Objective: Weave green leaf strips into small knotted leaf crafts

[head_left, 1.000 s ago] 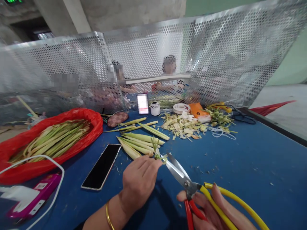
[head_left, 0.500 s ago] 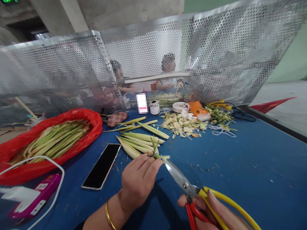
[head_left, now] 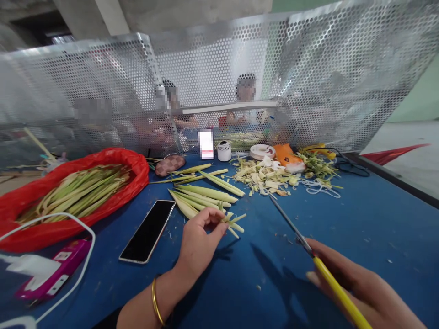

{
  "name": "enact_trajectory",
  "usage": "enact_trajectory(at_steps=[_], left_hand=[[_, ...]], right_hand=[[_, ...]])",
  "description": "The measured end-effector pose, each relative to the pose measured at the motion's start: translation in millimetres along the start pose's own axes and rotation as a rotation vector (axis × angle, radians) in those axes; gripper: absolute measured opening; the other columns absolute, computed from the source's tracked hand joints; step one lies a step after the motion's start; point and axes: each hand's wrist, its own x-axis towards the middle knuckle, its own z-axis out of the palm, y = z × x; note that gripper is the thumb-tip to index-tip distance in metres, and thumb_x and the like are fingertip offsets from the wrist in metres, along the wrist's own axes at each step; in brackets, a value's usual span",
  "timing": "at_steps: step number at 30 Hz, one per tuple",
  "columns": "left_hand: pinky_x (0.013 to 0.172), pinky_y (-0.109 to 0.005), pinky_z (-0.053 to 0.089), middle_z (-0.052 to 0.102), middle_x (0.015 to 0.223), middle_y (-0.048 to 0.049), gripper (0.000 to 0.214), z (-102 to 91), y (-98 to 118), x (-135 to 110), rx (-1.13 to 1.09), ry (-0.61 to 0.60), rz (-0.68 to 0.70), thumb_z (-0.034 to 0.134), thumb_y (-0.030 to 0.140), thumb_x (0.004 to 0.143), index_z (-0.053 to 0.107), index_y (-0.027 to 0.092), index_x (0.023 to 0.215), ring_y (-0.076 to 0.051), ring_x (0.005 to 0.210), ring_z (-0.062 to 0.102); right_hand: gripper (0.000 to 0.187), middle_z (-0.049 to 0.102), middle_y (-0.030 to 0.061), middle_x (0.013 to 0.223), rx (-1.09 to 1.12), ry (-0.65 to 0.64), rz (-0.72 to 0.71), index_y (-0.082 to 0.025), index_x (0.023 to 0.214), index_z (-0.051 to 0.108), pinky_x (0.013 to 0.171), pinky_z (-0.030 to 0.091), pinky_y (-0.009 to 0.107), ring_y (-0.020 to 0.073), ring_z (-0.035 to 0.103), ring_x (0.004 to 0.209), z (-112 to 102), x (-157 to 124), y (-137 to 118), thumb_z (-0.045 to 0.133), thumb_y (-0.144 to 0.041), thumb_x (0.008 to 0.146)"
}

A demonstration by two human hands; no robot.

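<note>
My left hand (head_left: pixel 202 235), with a gold bangle at the wrist, pinches a small bunch of pale green leaf strips (head_left: pixel 236 222) above the blue table. Its cut ends fan out to the right of my fingers. My right hand (head_left: pixel 356 278) holds scissors (head_left: pixel 334 285) with yellow-coated handles, turned edge-on so the blades point up and away, apart from the bunch. Just behind my left hand lie several long pale green leaves (head_left: pixel 206 194). A heap of pale leaf trimmings (head_left: pixel 264 176) rests farther back.
On the left is a red plastic bag (head_left: pixel 139 171) of long leaf strips. A phone (head_left: pixel 149 230) and a purple power strip (head_left: pixel 56 269) lie nearby. At the back stand a white jar (head_left: pixel 224 151), a tape roll (head_left: pixel 262 151) and an orange packet (head_left: pixel 288 156), before a perforated metal screen (head_left: pixel 212 59).
The scissors have moved right, away from the bunch, and turned edge-on. My left hand has rotated, so the bunch's cut ends now spread out to the right.
</note>
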Motion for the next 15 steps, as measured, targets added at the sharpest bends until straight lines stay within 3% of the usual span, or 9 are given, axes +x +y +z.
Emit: enact_trajectory(at_steps=[3, 8, 15], left_hand=[[0.061, -0.020, 0.051, 0.068, 0.067, 0.0028, 0.007, -3.0, 2, -1, 0.066, -0.002, 0.116, 0.066, 0.013, 0.072, 0.064, 0.019, 0.076, -0.012, 0.061, 0.064], [0.064, -0.020, 0.050, 0.069, 0.070, 0.0034, 0.014, -8.4, 4, -1, 0.206, -0.079, 0.288, 0.063, 0.008, 0.073, 0.066, 0.020, 0.080, -0.011, 0.065, 0.064], [0.067, -0.018, 0.049, 0.069, 0.072, 0.0048, 0.015, -9.8, 4, -2, 0.273, -0.160, 0.372, 0.063, 0.008, 0.075, 0.066, 0.022, 0.081, -0.010, 0.067, 0.065]], right_hand=[[0.053, 0.075, 0.0055, 0.104, -0.245, -0.106, -0.133, -0.021, 0.118, 0.068, 0.074, 0.056, 0.019, 0.0256, 0.071, 0.092, -17, 8, 0, 0.074, -0.040, 0.069], [0.061, 0.074, 0.0051, 0.104, -0.394, -0.269, -0.221, -0.025, 0.125, 0.063, 0.065, 0.058, 0.020, 0.0253, 0.072, 0.087, -26, 14, -22, 0.076, -0.024, 0.065], [0.052, 0.074, 0.0076, 0.101, -0.573, -0.312, -0.345, -0.028, 0.124, 0.064, 0.061, 0.060, 0.026, 0.0263, 0.072, 0.082, -35, 23, -32, 0.071, -0.040, 0.074]])
